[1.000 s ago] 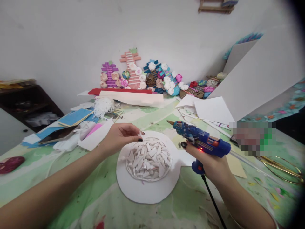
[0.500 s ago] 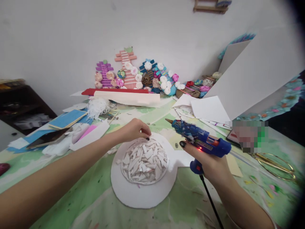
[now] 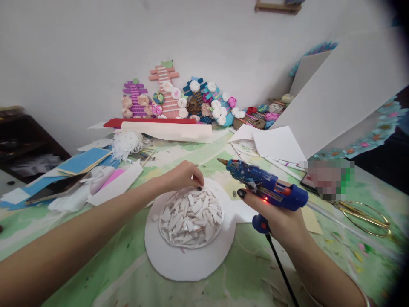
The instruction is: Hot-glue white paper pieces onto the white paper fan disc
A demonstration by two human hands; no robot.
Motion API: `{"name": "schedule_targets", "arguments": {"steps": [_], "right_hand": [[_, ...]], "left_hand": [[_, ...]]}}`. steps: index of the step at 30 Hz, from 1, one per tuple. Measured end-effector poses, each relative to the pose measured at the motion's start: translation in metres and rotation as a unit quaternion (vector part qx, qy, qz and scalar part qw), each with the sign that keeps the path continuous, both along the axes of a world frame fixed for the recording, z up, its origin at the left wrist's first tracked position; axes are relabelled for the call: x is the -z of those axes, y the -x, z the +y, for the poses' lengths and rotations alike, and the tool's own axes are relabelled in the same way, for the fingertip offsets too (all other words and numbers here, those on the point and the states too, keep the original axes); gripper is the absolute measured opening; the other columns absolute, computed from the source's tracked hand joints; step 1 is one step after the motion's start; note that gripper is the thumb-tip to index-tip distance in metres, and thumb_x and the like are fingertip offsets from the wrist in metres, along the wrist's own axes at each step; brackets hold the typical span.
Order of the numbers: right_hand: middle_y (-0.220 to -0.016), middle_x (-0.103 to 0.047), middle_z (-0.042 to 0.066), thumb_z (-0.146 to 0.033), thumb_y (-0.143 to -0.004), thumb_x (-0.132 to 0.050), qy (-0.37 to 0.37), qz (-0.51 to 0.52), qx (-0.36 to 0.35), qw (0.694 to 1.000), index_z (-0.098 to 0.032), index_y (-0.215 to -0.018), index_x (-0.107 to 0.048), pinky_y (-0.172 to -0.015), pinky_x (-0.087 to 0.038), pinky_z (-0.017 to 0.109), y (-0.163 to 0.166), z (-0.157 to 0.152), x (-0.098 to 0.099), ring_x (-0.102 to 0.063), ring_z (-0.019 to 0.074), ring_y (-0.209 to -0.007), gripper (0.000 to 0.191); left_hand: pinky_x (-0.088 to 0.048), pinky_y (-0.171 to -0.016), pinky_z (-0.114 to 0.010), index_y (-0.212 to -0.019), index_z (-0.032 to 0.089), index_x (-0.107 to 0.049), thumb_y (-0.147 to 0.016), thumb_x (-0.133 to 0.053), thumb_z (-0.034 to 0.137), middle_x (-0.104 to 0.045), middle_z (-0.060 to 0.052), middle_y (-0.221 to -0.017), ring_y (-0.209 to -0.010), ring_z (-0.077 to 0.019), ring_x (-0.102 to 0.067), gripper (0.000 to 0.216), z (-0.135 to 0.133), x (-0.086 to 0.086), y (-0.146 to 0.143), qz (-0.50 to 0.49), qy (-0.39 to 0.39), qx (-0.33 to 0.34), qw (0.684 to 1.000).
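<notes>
A white round disc (image 3: 179, 264) lies on the green table, with a mound of several white cut pieces (image 3: 191, 216) stuck in its middle. My left hand (image 3: 182, 175) rests at the mound's far edge, fingers curled and pressed down on the pieces there. I cannot make out what, if anything, lies under the fingertips. My right hand (image 3: 278, 217) is wrapped round a blue hot glue gun (image 3: 265, 186), held a little right of the mound. Its nozzle points left and up, clear of the pieces. A red light glows on the gun and its black cord (image 3: 281, 269) runs toward me.
Colourful paper-flower crafts (image 3: 188, 102) line the wall behind. White foam sheets (image 3: 332, 94) lean at the right. Gold scissors (image 3: 364, 215) lie at the far right. Blue and white sheets (image 3: 83, 160) and a tuft of white string (image 3: 126, 143) are heaped at the left.
My left hand, raised with a small white piece a second ago, has come down onto the mound's far edge and stays pressed there. The glue gun has hardly moved.
</notes>
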State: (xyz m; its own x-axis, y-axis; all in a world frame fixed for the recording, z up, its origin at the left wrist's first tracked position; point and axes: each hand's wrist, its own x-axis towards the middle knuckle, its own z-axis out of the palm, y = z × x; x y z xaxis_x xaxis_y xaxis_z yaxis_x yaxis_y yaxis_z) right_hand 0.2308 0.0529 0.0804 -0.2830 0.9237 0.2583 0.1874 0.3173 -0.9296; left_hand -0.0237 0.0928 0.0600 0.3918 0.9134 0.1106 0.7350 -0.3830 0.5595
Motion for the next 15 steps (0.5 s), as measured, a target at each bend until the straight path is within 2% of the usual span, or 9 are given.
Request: {"name": "schedule_targets", "arguments": {"steps": [3,7,11,15], "right_hand": [[-0.057,-0.057,0.001,-0.040,-0.072,-0.062,-0.015,-0.002,-0.006,1.000,-0.020,-0.077,-0.064,-0.044,-0.043,0.026,0.000,0.001,0.001,-0.053,0.0148,-0.051,0.021],[-0.058,-0.058,0.001,-0.040,-0.070,-0.063,-0.023,0.008,0.002,1.000,-0.020,-0.076,-0.064,-0.045,-0.043,0.026,0.001,0.002,0.002,-0.054,0.0155,-0.053,0.021],[-0.056,-0.056,0.000,-0.040,-0.069,-0.064,-0.009,0.017,-0.003,1.000,-0.020,-0.075,-0.063,-0.042,-0.041,0.025,0.001,0.002,0.002,-0.052,0.0145,-0.050,0.021],[-0.057,-0.058,0.001,-0.042,-0.069,-0.064,-0.005,0.011,0.000,1.000,-0.019,-0.077,-0.063,-0.042,-0.043,0.025,0.001,0.001,0.001,-0.053,0.0144,-0.049,0.024]], "left_hand": [[-0.040,-0.057,-0.018,-0.068,0.021,-0.074,-0.065,-0.064,0.014,-0.069,-0.001,-0.065,-0.057,-0.0112,-0.057,0.012,-0.001,0.001,-0.001,-0.008,-0.002,-0.003,1.000],[-0.043,-0.069,-0.021,-0.079,0.021,-0.074,-0.075,-0.059,0.019,-0.067,-0.005,-0.080,-0.071,-0.0136,-0.059,0.016,-0.007,0.000,0.001,0.027,-0.026,0.044,0.998],[-0.040,-0.079,-0.029,-0.088,0.022,-0.073,-0.080,-0.056,0.029,-0.060,-0.009,-0.093,-0.087,-0.0186,-0.053,0.019,-0.018,-0.005,0.004,0.086,-0.058,0.077,0.992],[-0.037,-0.085,-0.033,-0.090,0.024,-0.072,-0.086,-0.047,0.039,-0.056,-0.008,-0.096,-0.096,-0.0217,-0.045,0.029,-0.028,-0.007,0.007,0.101,-0.048,0.072,0.991]]}}
